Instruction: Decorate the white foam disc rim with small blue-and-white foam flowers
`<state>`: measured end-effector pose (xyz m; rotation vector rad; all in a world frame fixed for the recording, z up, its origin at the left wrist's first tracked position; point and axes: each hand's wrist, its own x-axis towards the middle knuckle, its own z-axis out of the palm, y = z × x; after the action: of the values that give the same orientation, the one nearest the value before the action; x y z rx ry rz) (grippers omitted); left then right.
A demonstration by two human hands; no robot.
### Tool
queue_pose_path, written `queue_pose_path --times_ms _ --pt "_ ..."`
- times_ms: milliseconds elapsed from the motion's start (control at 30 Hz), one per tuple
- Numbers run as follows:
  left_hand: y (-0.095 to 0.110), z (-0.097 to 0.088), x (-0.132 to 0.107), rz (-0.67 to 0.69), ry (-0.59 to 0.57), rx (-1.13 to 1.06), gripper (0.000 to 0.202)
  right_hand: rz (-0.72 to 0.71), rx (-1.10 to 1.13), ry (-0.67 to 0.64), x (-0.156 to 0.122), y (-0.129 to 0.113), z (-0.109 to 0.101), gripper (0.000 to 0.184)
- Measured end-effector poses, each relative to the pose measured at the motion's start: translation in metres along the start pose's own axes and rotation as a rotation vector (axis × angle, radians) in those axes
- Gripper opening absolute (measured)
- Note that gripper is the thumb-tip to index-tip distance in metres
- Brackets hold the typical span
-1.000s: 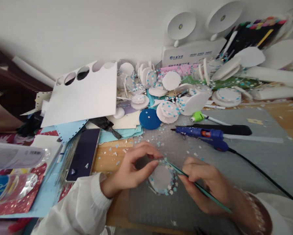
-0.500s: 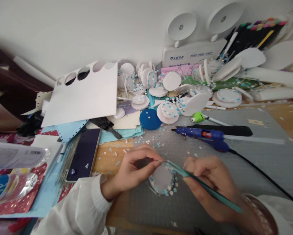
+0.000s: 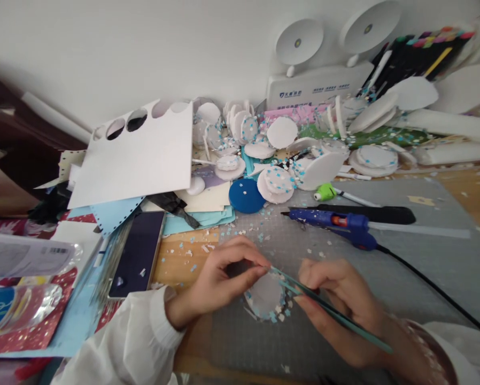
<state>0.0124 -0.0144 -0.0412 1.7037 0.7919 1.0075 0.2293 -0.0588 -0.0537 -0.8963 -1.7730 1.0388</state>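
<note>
My right hand (image 3: 342, 286) is closed around teal tweezers (image 3: 362, 331), whose tips point left. Thumb and forefinger of my left hand (image 3: 206, 280) are pinched together right at those tips. Whatever lies between them is too small to make out. Beneath the tips, a white disc (image 3: 265, 295) rests on the grey cutting mat (image 3: 248, 347), ringed with small blue and white paper flowers. My left fingertips overlap the disc's upper edge in the view.
A blue glue gun (image 3: 328, 218) lies on the mat, its cable trailing right. Behind are a blue round lid (image 3: 246, 195), several decorated white discs (image 3: 279, 182) and a white board (image 3: 139, 155). At left are a phone (image 3: 138, 254) and a plastic bottle (image 3: 23, 307). Loose flowers lie scattered.
The tweezers have tilted slightly, and their tips have come a little closer together. My right hand has shifted slightly left; my left hand has barely moved.
</note>
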Motion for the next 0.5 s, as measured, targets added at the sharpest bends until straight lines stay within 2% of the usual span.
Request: queue_pose_path --times_ms 267,500 --pt "0.0005 0.0 0.0011 -0.014 -0.035 0.015 0.009 -0.087 -0.043 -0.007 -0.0022 0.0051 -0.0005 0.035" --pt "-0.001 0.0006 0.0008 0.004 -0.062 0.006 0.006 -0.071 -0.037 -0.056 -0.0018 0.004 -0.0018 0.035"
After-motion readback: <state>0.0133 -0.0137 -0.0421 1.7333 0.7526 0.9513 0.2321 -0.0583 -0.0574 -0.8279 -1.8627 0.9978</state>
